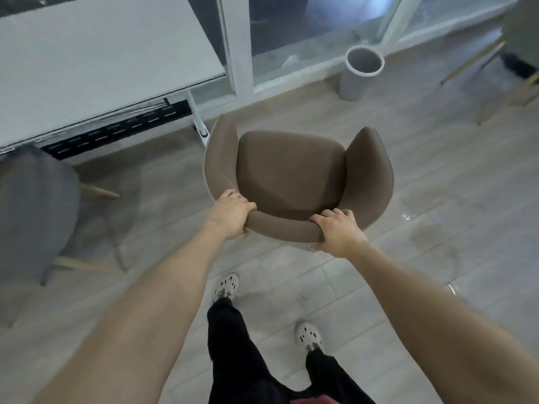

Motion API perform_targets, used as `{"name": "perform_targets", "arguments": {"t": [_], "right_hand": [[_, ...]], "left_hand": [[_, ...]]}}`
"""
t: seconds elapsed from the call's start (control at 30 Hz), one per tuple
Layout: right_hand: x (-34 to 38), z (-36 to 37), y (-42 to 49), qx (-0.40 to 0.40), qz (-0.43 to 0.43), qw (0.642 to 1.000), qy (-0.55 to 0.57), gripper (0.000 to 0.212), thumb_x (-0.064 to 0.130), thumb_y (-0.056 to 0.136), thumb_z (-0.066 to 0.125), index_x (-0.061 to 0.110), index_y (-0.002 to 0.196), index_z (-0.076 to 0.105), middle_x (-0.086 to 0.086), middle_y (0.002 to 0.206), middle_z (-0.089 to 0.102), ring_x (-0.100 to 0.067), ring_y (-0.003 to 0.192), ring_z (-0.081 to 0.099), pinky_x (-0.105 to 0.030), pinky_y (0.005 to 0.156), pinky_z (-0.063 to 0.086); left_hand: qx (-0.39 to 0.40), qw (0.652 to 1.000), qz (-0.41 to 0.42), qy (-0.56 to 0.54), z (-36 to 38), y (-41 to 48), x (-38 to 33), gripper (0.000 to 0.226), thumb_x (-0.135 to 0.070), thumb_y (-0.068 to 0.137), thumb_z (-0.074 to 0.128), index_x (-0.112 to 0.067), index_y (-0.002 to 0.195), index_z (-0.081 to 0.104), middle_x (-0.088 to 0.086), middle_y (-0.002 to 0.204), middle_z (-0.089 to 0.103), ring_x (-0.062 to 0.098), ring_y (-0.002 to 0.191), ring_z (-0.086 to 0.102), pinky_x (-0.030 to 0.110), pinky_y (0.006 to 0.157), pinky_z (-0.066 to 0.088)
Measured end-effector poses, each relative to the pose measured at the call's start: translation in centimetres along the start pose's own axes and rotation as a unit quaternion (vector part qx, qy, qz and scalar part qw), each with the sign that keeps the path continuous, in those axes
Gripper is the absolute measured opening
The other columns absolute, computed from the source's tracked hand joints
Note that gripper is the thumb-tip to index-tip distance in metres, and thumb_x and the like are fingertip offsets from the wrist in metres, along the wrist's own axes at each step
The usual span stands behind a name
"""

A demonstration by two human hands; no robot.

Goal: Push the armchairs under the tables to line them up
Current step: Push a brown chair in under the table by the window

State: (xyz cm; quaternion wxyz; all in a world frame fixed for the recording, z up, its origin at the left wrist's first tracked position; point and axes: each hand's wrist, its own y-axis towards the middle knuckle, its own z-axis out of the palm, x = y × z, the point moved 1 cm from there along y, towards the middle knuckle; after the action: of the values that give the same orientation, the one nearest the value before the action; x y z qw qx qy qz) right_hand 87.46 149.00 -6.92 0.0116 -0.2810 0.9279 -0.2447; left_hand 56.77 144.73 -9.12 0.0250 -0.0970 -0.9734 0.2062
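Observation:
A brown armchair (294, 176) stands on the floor in the middle of the view, to the right of the white table (96, 62) and outside its right leg (198, 118). My left hand (230, 214) grips the left end of the chair's curved backrest. My right hand (338, 228) grips the right part of the same backrest. A grey armchair (35, 211) sits at the left, its front tucked under the table's near edge.
A grey cylindrical bin (360, 71) stands by the glass wall (306, 30) behind the brown chair. Wooden chair legs (495, 80) show at the far right. A black cable tray (116, 129) hangs under the table. Wet patches mark the floor (431, 237) at right.

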Motion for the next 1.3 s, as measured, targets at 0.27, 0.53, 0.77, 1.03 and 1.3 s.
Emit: {"name": "perform_targets", "arguments": {"t": [0.27, 0.53, 0.77, 1.03, 1.3], "right_hand": [[-3.5, 0.7, -2.9, 0.036, -0.15, 0.98, -0.124, 0.078, 0.072, 0.078, 0.079, 0.039, 0.144, 0.055, 0.006, 0.13, 0.062, -0.025, 0.128, 0.054, -0.048, 0.117, 0.027], [0.0, -0.7, 0.9, 0.035, -0.228, 0.963, -0.141, 0.082, 0.068, 0.073, 0.085, 0.03, 0.141, 0.06, 0.006, 0.131, 0.065, -0.023, 0.127, 0.055, -0.046, 0.118, 0.025], [2.6, -4.9, 9.2, 0.04, -0.225, 0.951, -0.208, 0.077, 0.072, 0.077, 0.08, 0.033, 0.138, 0.057, 0.002, 0.13, 0.062, -0.03, 0.131, 0.052, -0.062, 0.128, 0.015], [7.8, -9.8, 19.0, 0.057, -0.195, 0.958, -0.2, 0.076, 0.065, 0.081, 0.082, 0.033, 0.143, 0.053, -0.001, 0.136, 0.058, -0.035, 0.138, 0.046, -0.067, 0.127, 0.014], [10.6, -12.7, 26.6, 0.037, -0.208, 0.958, -0.196, 0.073, 0.069, 0.078, 0.081, 0.034, 0.137, 0.056, -0.001, 0.129, 0.059, -0.034, 0.132, 0.05, -0.064, 0.124, 0.02]], "left_hand": [[0.015, 0.991, -0.123, -0.048, 4.2, -9.1, -10.2, 0.064, -0.063, 0.077, 0.083, -0.033, 0.131, 0.065, -0.006, 0.126, 0.072, 0.023, 0.124, 0.06, 0.041, 0.11, 0.039], [0.029, 0.975, -0.201, -0.093, 5.6, -12.7, -8.6, 0.071, -0.065, 0.078, 0.081, -0.034, 0.138, 0.061, -0.003, 0.129, 0.069, 0.026, 0.126, 0.056, 0.043, 0.111, 0.035], [0.031, 0.958, -0.225, -0.176, 5.3, -8.6, -2.1, 0.069, -0.052, 0.077, 0.086, -0.037, 0.138, 0.058, -0.007, 0.133, 0.067, 0.025, 0.144, 0.048, 0.059, 0.129, 0.008], [0.039, 0.957, -0.223, -0.183, 2.3, -4.1, 9.4, 0.077, -0.055, 0.076, 0.086, -0.043, 0.145, 0.055, -0.01, 0.134, 0.067, 0.024, 0.131, 0.054, 0.048, 0.12, 0.021], [0.033, 0.957, -0.221, -0.186, 0.3, -0.5, 17.6, 0.076, -0.058, 0.078, 0.085, -0.046, 0.146, 0.054, -0.013, 0.136, 0.066, 0.023, 0.133, 0.052, 0.048, 0.121, 0.019]]}}
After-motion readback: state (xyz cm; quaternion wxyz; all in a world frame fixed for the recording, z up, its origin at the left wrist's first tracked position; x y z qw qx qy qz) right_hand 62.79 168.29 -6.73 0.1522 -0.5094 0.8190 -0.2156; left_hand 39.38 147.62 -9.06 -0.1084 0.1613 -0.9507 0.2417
